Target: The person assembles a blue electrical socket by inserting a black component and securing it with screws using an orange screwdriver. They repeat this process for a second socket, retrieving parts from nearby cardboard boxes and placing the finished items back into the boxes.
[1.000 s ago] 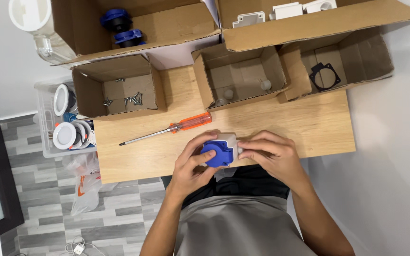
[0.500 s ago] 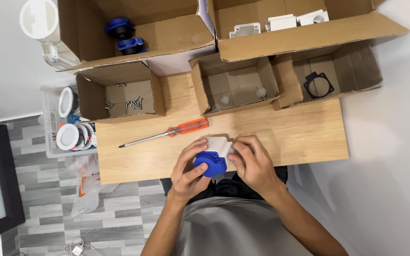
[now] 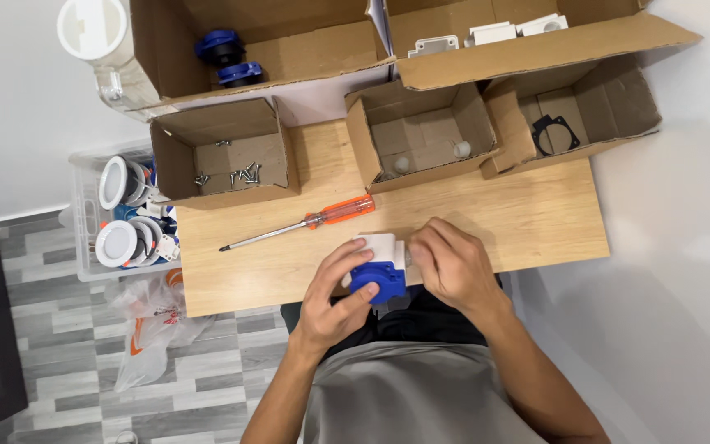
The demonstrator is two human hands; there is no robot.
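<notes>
Blue-and-white socket sits at the near edge of the wooden desk, pinched between both hands. Left hand curls around its blue front, thumb and fingers closed on it. Right hand grips the white side, fingers bunched together. Orange-handled screwdriver lies just behind it, in front of the box of screws.

The socket part held over the table edge looks like smooth, slightly glossy blue and white plastic, the table is matt pale wood with visible grain, the screwdriver pairs a translucent orange plastic handle with a bare metal shaft, and the boxes are dull brown corrugated cardboard.
</notes>
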